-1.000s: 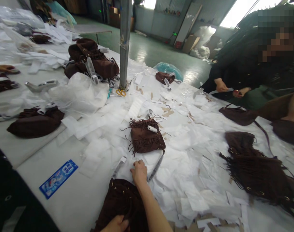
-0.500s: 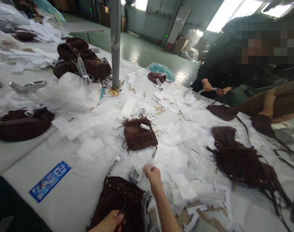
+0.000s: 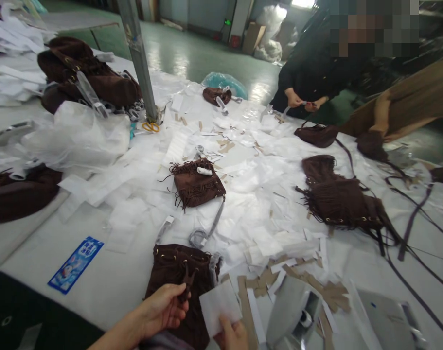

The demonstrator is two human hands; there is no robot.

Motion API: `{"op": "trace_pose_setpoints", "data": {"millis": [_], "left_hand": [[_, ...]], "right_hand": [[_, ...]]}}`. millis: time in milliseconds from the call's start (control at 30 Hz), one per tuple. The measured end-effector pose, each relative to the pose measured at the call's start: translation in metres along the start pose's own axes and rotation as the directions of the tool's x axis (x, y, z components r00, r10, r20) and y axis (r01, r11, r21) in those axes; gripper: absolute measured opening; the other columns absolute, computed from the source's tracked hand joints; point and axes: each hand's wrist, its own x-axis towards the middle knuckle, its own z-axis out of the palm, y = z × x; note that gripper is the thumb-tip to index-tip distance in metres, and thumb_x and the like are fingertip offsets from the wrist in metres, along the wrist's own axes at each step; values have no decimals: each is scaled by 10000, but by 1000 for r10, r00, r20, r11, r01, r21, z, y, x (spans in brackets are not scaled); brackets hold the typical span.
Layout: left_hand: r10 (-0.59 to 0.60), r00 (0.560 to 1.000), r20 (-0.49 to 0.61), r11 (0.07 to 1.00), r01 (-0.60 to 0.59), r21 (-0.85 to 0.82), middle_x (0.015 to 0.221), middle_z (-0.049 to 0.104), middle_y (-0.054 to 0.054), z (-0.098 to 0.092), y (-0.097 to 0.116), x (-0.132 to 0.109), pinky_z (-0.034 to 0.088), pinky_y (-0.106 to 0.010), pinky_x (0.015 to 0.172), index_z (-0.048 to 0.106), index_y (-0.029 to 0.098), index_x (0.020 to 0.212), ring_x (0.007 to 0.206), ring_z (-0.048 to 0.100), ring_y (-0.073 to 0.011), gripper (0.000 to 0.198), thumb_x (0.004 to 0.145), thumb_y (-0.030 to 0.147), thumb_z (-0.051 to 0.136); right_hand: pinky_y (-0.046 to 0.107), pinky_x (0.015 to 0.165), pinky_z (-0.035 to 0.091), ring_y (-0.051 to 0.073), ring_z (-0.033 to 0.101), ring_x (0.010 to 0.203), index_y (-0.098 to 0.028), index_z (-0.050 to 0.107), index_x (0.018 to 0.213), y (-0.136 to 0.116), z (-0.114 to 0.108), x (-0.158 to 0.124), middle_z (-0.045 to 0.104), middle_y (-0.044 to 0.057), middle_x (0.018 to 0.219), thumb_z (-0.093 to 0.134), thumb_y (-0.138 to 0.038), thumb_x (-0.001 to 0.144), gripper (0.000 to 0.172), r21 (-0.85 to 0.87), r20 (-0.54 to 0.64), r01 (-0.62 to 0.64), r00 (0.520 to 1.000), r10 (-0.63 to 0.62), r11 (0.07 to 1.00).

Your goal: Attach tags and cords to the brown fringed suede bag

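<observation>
A dark brown drawstring bag (image 3: 170, 265) lies on the table in front of me, gold eyelets along its top edge. My left hand (image 3: 166, 304) pinches the bag's drawstring tie (image 3: 187, 282) above its front. Just right of the bag, my right hand (image 3: 230, 333) holds a small white square sheet (image 3: 220, 304) between thumb and fingers. A wrapped strap coil (image 3: 198, 238) rests behind the bag. Beyond it sits a brown fringed bag (image 3: 199, 182) with a white wrapped piece on top.
Brown bags with long straps (image 3: 348, 199) lie at the right, and stacked bags (image 3: 90, 78) at the back left by a metal post (image 3: 139, 58). A blue packet (image 3: 75, 265) lies left. Yellow scissors (image 3: 150, 127) rest at the post. A co-worker (image 3: 312, 73) stands across the table.
My right hand has drawn back toward me from the loose white sheets, bringing one sheet beside the bag. My left hand has lifted the drawstring tie. The view has shifted.
</observation>
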Motion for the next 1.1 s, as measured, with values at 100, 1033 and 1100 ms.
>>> {"op": "trace_pose_setpoints", "data": {"millis": [100,1033,1100], "left_hand": [[-29,999,19,999,29,-37,600,642,0,10,5,0,395,-158,416,583,135,851,457,596,-101,365,751,476,663],[256,961,-103,960,-241,142,767,649,-59,10,-3,11,503,-361,731,641,137,836,789,587,-213,583,599,667,683],[269,955,-123,955,-248,162,778,640,-56,12,-4,10,500,-364,745,630,141,832,825,580,-220,594,605,690,655]], "right_hand": [[308,573,504,191,639,595,-211,612,709,9,29,-8,685,18,642,780,-388,503,319,215,29,-209,978,207,954],[325,671,426,234,587,718,-181,696,805,9,76,-10,665,59,731,528,-601,790,452,-440,171,354,935,-310,825],[341,736,419,243,585,759,-213,699,844,8,72,-14,652,67,775,494,-547,841,392,-535,199,452,888,-413,714]]}}
